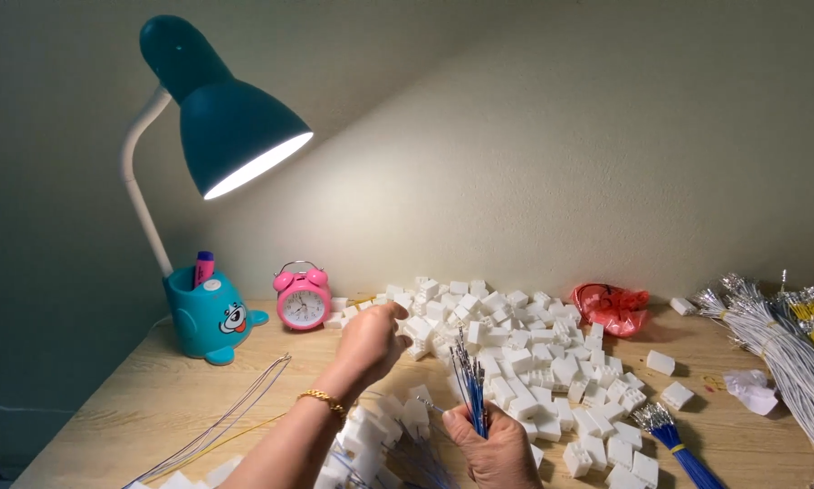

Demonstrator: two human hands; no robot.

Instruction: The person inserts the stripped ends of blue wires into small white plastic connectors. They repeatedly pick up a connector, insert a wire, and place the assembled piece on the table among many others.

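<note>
We see our left hand (371,340) reaching forward to the pile of white plastic housings (516,353), fingers pinched at its near left edge; whether one housing is already between the fingertips we cannot tell. Our right hand (496,448) is closed around a bundle of blue wires (469,385), whose long axis stands almost upright, metal tips upward. The pile lies just ahead and to the right of the left hand, which is nearer to it.
</note>
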